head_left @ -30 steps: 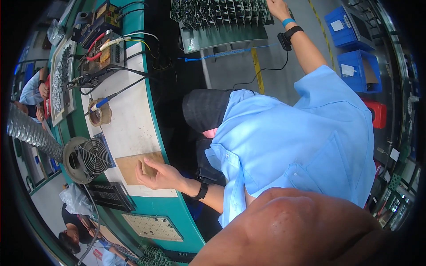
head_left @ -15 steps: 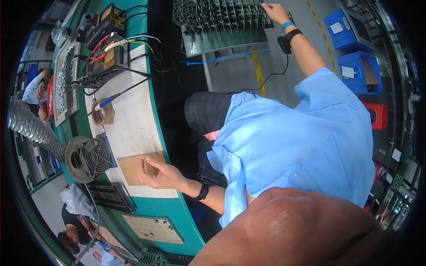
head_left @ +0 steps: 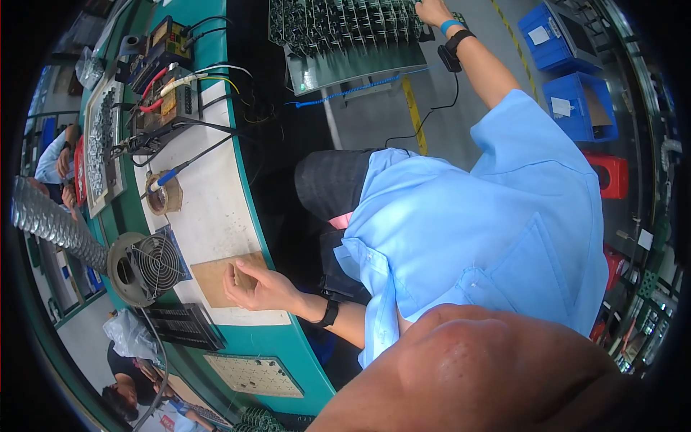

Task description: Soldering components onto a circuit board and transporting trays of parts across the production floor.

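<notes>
Left hand: this hand (head_left: 263, 288) is loosely curled, thumb apart from the fingers, nothing visible in it, over the near side of the brown pad (head_left: 209, 282).
Fan: the round-grilled fan (head_left: 157, 263) stands just beyond the pad.
Tape roll: to the person's right of the pad, the roll (head_left: 165, 197) has a blue-handled soldering iron (head_left: 167, 177) resting across it.
Circuit boards: a dense row of boards (head_left: 342, 27) stands on a green table (head_left: 353, 68), well apart from the pad, farther to the person's right.
Right hand: at the row's end, this hand (head_left: 435, 13) sits near the picture's edge; I cannot tell whether it grips a board.
Handling: edge contact and clearance from neighbouring boards seem safest.
</notes>
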`<state>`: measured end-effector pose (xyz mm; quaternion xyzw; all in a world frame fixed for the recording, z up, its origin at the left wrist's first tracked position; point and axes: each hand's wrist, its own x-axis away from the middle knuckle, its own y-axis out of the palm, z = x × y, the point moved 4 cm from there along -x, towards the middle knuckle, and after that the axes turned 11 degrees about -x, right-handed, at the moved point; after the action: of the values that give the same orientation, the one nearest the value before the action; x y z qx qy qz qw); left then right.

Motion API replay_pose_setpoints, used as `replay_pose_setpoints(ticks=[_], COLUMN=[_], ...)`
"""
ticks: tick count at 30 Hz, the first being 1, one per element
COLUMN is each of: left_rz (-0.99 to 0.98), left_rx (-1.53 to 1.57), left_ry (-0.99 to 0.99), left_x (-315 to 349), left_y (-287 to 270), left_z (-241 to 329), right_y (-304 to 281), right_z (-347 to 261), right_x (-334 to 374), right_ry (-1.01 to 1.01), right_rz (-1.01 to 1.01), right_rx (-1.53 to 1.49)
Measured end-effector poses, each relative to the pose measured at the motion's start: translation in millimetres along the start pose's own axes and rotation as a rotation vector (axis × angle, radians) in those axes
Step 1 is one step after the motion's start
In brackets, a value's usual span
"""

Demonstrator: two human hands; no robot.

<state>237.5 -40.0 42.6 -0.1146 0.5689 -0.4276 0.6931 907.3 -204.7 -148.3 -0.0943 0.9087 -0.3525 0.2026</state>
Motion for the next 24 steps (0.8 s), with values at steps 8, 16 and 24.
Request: replay_pose_setpoints(ticks=[8, 16, 24], left_rz=[-0.013, -0.009, -0.029], left_rx=[-0.014, -0.009, 0.035], left_ry=[-0.015, 0.005, 0.04], left_x=[-1.1, -2.7, -6.2], left_y=[0.7, -0.1, 8.6], left_z=[2.1, -0.8, 3.8], right_y=[7.3, 15.4, 31.2], right_z=[-15.2, -18.0, 65.7], right_x=[-3.4, 8.7, -9.5], right_ry=[-0.037, -0.12, 0.149], right_rz=[0.006, -0.146, -0.358], right_rx=[0.029, -0.266, -0.427])
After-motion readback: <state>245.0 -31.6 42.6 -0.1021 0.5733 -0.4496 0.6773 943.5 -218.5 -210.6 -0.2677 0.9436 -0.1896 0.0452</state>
